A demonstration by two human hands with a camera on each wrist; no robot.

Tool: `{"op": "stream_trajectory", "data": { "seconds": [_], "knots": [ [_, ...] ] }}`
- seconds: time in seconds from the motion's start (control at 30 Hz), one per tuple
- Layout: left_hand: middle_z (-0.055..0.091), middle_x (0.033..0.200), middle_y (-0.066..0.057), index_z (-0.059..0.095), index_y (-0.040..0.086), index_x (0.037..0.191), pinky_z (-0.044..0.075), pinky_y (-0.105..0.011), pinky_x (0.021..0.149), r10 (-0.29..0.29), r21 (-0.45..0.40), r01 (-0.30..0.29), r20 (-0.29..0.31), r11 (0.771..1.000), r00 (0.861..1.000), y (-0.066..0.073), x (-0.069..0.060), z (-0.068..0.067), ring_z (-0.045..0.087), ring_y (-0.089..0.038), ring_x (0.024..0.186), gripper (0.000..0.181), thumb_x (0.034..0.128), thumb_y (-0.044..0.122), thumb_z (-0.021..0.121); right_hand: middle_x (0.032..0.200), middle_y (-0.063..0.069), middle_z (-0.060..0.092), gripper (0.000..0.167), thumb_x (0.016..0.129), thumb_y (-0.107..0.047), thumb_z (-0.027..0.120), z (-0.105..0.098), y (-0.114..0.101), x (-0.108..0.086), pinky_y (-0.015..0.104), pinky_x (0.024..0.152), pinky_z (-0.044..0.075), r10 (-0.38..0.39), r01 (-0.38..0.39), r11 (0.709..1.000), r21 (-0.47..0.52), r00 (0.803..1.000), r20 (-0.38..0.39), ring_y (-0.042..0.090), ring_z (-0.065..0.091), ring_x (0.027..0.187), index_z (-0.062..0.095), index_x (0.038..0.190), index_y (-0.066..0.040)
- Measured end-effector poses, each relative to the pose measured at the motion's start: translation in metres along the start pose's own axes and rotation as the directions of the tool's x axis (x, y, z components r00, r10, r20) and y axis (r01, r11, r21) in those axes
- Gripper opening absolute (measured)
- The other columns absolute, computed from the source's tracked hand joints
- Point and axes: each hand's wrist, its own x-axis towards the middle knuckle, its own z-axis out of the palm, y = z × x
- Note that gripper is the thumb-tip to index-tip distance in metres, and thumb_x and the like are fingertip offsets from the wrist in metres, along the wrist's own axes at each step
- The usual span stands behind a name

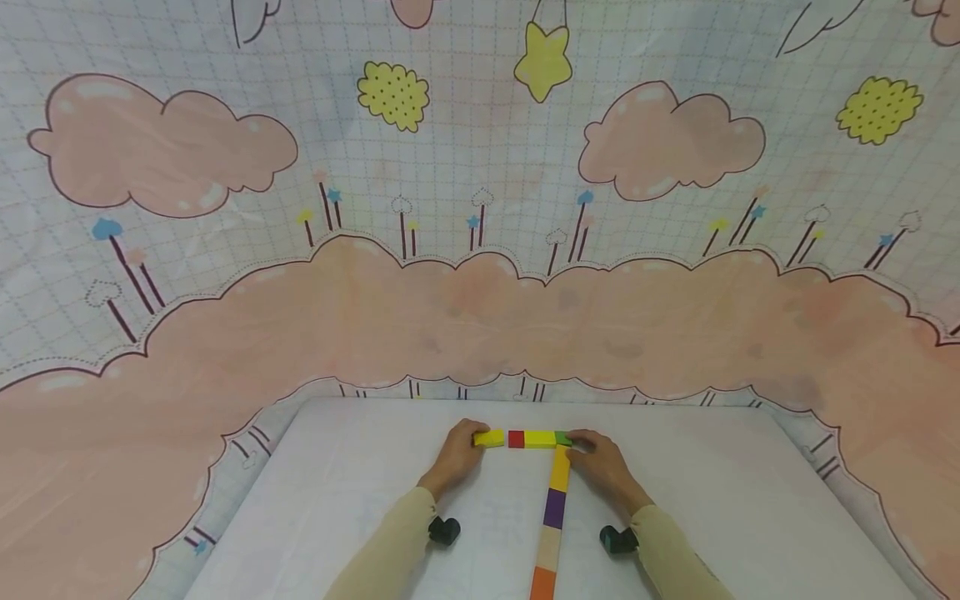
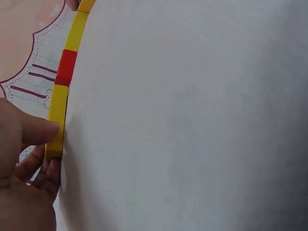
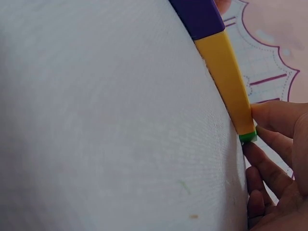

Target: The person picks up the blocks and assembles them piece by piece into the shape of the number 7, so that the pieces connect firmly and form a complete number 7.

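Observation:
My left hand [image 1: 456,454] pinches one end of a yellow block [image 1: 491,437] between thumb and fingers, as the left wrist view also shows. Just right of it, a red block [image 1: 516,439], a second yellow block [image 1: 539,439] and a green block [image 1: 562,437] lie end to end in a row. In the head view a small gap separates the held block from the red one. My right hand [image 1: 603,467] has its fingers around the green block's end, its thumb against an orange-yellow block [image 3: 224,79]. That hand partly hides the green block.
From the row's right end, a line of blocks runs toward me: the orange-yellow one, then purple [image 1: 554,508], beige [image 1: 548,548] and orange [image 1: 542,583]. They lie on a white table [image 1: 360,492]. Behind its far edge hangs a cloud-patterned cloth [image 1: 480,325].

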Motion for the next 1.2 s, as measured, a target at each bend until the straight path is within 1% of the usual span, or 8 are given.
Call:
{"op": "stream_trajectory", "data": {
  "seconds": [0.1,0.17,0.3,0.47,0.73,0.93,1.2],
  "knots": [
    [0.059,0.125,-0.014,0.063,0.003,0.122,0.043,-0.046,0.108,0.003,0.003,-0.003,0.01,1.0,1.0,0.0005,0.0,-0.0001,0.055,-0.028,0.116,0.03,0.0921,-0.001,0.06,0.143,0.012,0.054,0.034,0.092,-0.025,0.066,-0.0002,0.0008,0.0001,0.06,0.114,0.03,-0.007,0.007,1.0,-0.004,1.0,0.001,0.037,0.042,0.138,0.065,0.125,-0.018],
    [0.059,0.125,-0.014,0.063,0.002,0.122,0.043,-0.047,0.108,0.018,0.005,-0.018,0.017,1.0,1.0,0.0005,0.0001,-0.0003,0.055,-0.028,0.116,0.03,0.0921,-0.001,0.059,0.143,0.012,0.054,0.034,0.092,-0.024,0.066,0.0001,0.0008,0.0006,0.06,0.114,0.029,-0.005,0.005,1.0,-0.004,1.0,0.003,0.037,0.042,0.138,0.065,0.125,-0.018],
    [0.059,0.124,-0.014,0.063,0.002,0.121,0.043,-0.047,0.108,0.029,0.005,-0.029,0.033,1.0,0.999,0.0014,0.0004,-0.0006,0.055,-0.029,0.117,0.03,0.0921,-0.001,0.059,0.143,0.012,0.054,0.034,0.092,-0.023,0.066,0.0004,0.0004,0.0009,0.061,0.114,0.029,0.0,0.0,1.0,-0.002,1.0,0.005,0.037,0.042,0.138,0.066,0.125,-0.018],
    [0.059,0.124,-0.014,0.063,0.002,0.121,0.042,-0.047,0.109,0.032,0.002,-0.032,0.039,0.999,0.999,0.0016,0.0022,0.001,0.055,-0.029,0.116,0.03,0.0912,-0.001,0.06,0.143,0.012,0.054,0.033,0.092,-0.023,0.066,0.0007,0.0004,0.0014,0.061,0.114,0.029,0.007,-0.007,1.0,0.01,1.0,0.005,0.037,0.041,0.138,0.066,0.124,-0.018],
    [0.059,0.127,-0.015,0.063,0.002,0.122,0.041,-0.049,0.11,0.03,-0.02,-0.029,0.032,0.999,0.999,0.0015,0.002,0.0027,0.054,-0.031,0.12,0.031,0.0908,-0.002,0.059,0.143,0.013,0.054,0.034,0.091,-0.024,0.066,0.0001,0.0002,0.0007,0.06,0.115,0.028,0.004,-0.004,1.0,0.01,1.0,-0.001,0.037,0.041,0.139,0.066,0.124,-0.017],
    [0.06,0.127,-0.015,0.063,0.003,0.122,0.041,-0.049,0.11,0.037,-0.028,-0.036,0.017,0.999,0.999,0.0012,0.0017,0.0038,0.055,-0.031,0.119,0.031,0.0915,-0.002,0.058,0.143,0.012,0.054,0.033,0.092,-0.023,0.065,0.0005,-0.0003,0.0008,0.059,0.114,0.029,0.0,0.0,1.0,0.004,1.0,-0.005,0.037,0.041,0.139,0.066,0.124,-0.017],
    [0.06,0.131,-0.015,0.063,0.004,0.124,0.042,-0.048,0.11,0.012,-0.039,-0.012,0.005,0.999,1.0,0.0002,0.0037,0.0034,0.055,-0.03,0.12,0.034,0.0913,-0.002,0.059,0.142,0.013,0.055,0.033,0.092,-0.022,0.066,0.0002,0.0006,-0.0003,0.06,0.114,0.029,-0.014,0.014,1.0,0.006,1.0,-0.004,0.037,0.042,0.138,0.066,0.124,-0.017]
  ]
}}
